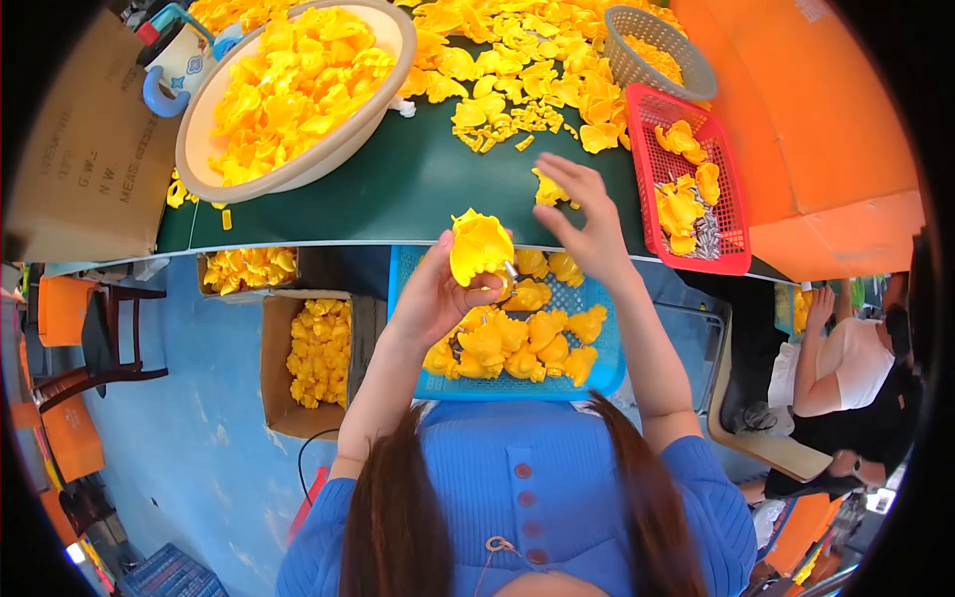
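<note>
My left hand [428, 298] is closed around a cupped yellow plastic shell [481, 245], its hollow side facing up. A small shiny metal piece [511, 269] shows at the shell's lower right edge, beside my fingers. Over the front edge of the green table [428, 159], my right hand [589, 221] is open, fingers apart, with nothing seen in it. Just by its fingertips lies a yellow plastic piece [547, 189], partly hidden by the hand. Below both hands, a blue plastic basket [605, 382] holds several rounded yellow pieces [527, 348].
A large beige basin [298, 179] heaped with yellow shells stands back left. Loose yellow parts [497, 70] cover the table's far side. At right are a red basket [741, 254] with shells and metal pins, and a grey basket [696, 85]. A person [846, 363] sits at far right.
</note>
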The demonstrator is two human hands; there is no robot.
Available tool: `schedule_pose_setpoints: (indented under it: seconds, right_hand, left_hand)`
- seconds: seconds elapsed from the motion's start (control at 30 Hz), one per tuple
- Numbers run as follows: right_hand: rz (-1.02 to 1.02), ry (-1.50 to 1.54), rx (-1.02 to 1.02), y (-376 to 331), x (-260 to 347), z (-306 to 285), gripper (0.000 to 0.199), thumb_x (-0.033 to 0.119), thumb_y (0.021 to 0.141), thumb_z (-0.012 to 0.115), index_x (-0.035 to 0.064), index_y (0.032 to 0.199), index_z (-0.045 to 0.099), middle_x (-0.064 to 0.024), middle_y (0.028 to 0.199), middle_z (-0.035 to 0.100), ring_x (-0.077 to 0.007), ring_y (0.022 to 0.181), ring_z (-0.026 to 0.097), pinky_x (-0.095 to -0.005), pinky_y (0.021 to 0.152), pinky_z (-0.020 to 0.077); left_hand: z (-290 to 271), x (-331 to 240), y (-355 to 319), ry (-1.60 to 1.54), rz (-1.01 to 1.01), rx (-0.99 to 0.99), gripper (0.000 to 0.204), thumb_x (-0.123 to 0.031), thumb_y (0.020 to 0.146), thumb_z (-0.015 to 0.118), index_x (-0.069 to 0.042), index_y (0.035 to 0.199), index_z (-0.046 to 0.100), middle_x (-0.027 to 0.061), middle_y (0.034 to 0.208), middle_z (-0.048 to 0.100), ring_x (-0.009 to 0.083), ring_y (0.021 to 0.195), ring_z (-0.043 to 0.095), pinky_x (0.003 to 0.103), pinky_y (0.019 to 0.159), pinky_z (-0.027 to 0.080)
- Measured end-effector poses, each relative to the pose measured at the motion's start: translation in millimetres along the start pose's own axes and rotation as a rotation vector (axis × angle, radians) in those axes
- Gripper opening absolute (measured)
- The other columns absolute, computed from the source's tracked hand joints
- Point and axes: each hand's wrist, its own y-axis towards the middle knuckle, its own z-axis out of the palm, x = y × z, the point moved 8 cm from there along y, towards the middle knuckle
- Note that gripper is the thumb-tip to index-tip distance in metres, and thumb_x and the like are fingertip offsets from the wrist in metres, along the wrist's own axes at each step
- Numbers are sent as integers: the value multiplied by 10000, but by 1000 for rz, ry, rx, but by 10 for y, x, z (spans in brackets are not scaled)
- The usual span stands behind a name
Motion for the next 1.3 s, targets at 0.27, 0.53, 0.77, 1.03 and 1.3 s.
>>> schedule_pose_setpoints:
  seconds: [0.27, 0.53, 0.77, 1.03, 1.3]
  right_hand:
    - [-221, 414, 443, 20, 691, 130, 379, 149, 766, 679, 89, 1132, 599, -103, 1249, 498, -257, 1135, 484, -357, 917, 418]
    - [-175, 506, 434, -6, 643, 130, 306, 85, 693, 728, 93, 993, 667, -92, 1149, 554, -222, 956, 583, -313, 798, 488]
    - [-129, 354, 266, 42, 635, -20, 270, 56, 667, 737, 77, 928, 670, -85, 1060, 576, -201, 884, 589, -292, 760, 492]
    - [-106, 354, 185, 48, 630, -43, 301, 43, 655, 739, 58, 946, 665, -88, 1046, 578, -211, 892, 595, -285, 764, 487]
    - [-62, 397, 211, 14, 666, 29, 371, 18, 710, 687, 46, 1075, 627, -97, 1042, 581, -210, 912, 590, -296, 785, 478]
  left_hand:
    - [55, 86, 42, -158, -165, 107, 507, -438, 939, 329, -15, 1192, 445, 171, 1065, 573, 255, 839, 642, 323, 634, 590]
    - [81, 136, 39, -127, -217, 84, 458, -373, 945, 348, -15, 1222, 422, 166, 1085, 575, 256, 875, 642, 321, 681, 582]
    - [156, -195, -8, 467, 299, -154, 413, -206, 936, 385, -36, 1312, 354, 124, 1283, 445, 205, 1148, 493, 322, 863, 498]
    - [442, -177, -71, 551, 504, 39, 764, 28, 758, 631, -85, 1386, 213, 159, 1361, 318, 260, 1220, 404, 361, 925, 464]
    - [284, -266, -60, 538, 571, -9, 749, -25, 700, 740, -66, 1316, 316, 174, 1284, 408, 260, 1139, 485, 340, 919, 466]
